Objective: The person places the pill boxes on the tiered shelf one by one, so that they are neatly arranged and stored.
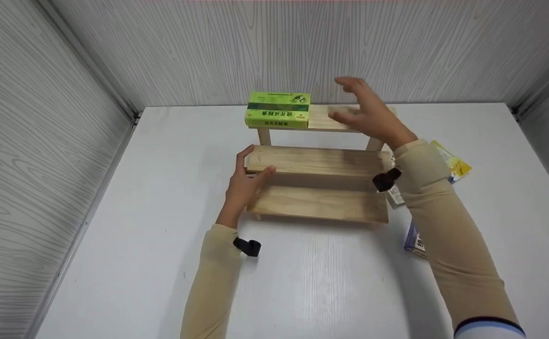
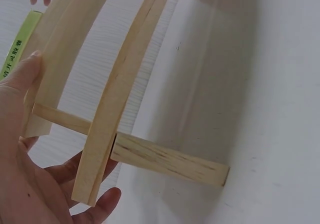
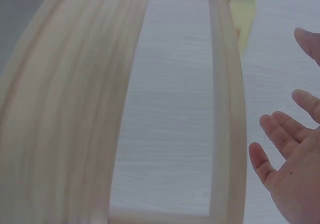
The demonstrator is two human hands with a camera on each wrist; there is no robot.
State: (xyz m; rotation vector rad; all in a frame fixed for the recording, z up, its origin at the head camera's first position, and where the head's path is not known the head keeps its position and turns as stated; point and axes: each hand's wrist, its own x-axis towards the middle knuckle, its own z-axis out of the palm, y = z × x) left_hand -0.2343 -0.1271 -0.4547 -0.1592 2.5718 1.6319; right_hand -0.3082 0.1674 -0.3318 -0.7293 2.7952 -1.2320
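A three-tier wooden step shelf (image 1: 319,161) stands on the white table. My left hand (image 1: 245,186) grips the left end of its middle board, thumb at the front edge and fingers round the end. In the left wrist view, the thumb (image 2: 26,73) and fingers show around the shelf's side frame. On the left half of the top board lies a green medicine box (image 1: 278,110) with Chinese print. Over the top board's right part hovers my right hand (image 1: 371,115), fingers spread and holding nothing. The right wrist view shows these fingers apart from the wood.
Right of the shelf, partly behind my right arm, lie a yellow packet (image 1: 455,165), a whitish box (image 1: 396,197) and a purple-blue box (image 1: 414,242). Grey wood-grain walls (image 1: 236,52) bound the table at the back and both sides.
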